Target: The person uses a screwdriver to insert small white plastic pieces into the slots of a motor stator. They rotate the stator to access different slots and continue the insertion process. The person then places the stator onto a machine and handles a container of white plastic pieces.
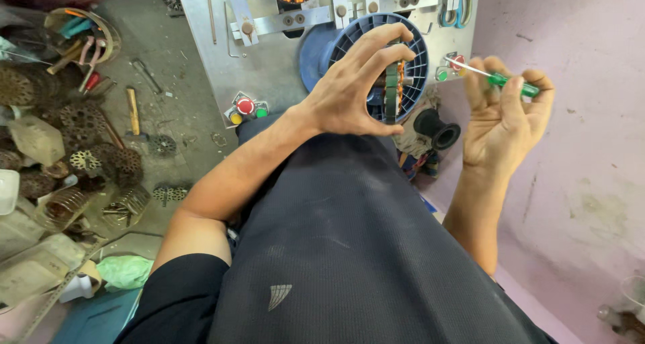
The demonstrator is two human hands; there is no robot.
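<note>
Stator core [393,92], green w/ copper windings, upright in front of blue ribbed spool [416,55] | L hand [353,92] fingers curled round it, gripping | R hand [500,115] closed on green-handled screwdriver [510,82], just beside, apart | red/green/yellow buttons [245,107] on grey machine panel [269,55] near L wrist

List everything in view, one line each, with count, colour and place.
Ring-shaped wound stator: one, green with copper windings, pinched in left hand.
Ribbed plastic spool: one, blue, behind the stator.
Slim screwdriver: one, green handle, in right hand.
Grey metal machine plate: one, top centre.
Round push buttons: three, red, yellow, green, on plate's lower edge.
Small black bobbin: one, below the spool.
Perforated rusty metal discs: several, brown, floor left.
Left hand: centre.
Right hand: right.
</note>
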